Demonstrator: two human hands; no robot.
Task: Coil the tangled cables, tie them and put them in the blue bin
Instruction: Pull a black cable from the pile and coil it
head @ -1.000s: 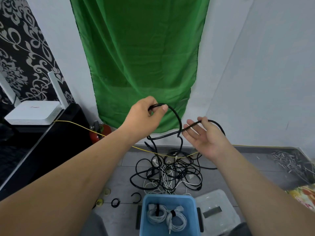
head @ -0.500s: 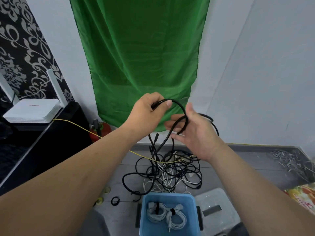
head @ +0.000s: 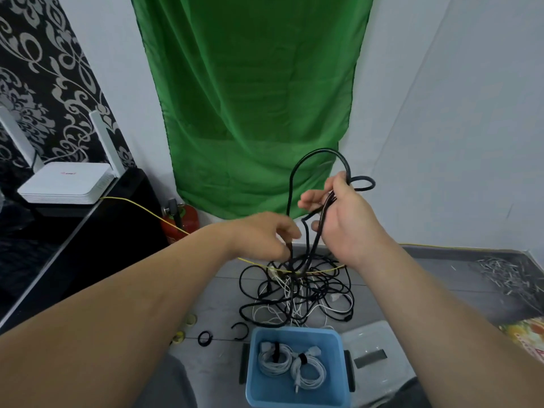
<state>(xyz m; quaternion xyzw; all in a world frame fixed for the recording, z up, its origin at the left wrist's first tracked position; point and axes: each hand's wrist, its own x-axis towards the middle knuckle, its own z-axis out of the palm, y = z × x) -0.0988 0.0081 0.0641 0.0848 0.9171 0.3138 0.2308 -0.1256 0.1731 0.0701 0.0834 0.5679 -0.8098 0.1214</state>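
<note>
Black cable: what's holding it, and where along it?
Both hands. The right hand grips the black cable where its loops gather; the left hand pinches its strand lower down, above the tangled pile.

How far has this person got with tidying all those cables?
Done: two white coils, each tied with a black strap, lie in the blue bin. In hand: the right hand grips loops of a black cable, and the left hand pinches it lower down. Left: a tangle of black and white cables on the floor, plus tying and binning this one.
</note>
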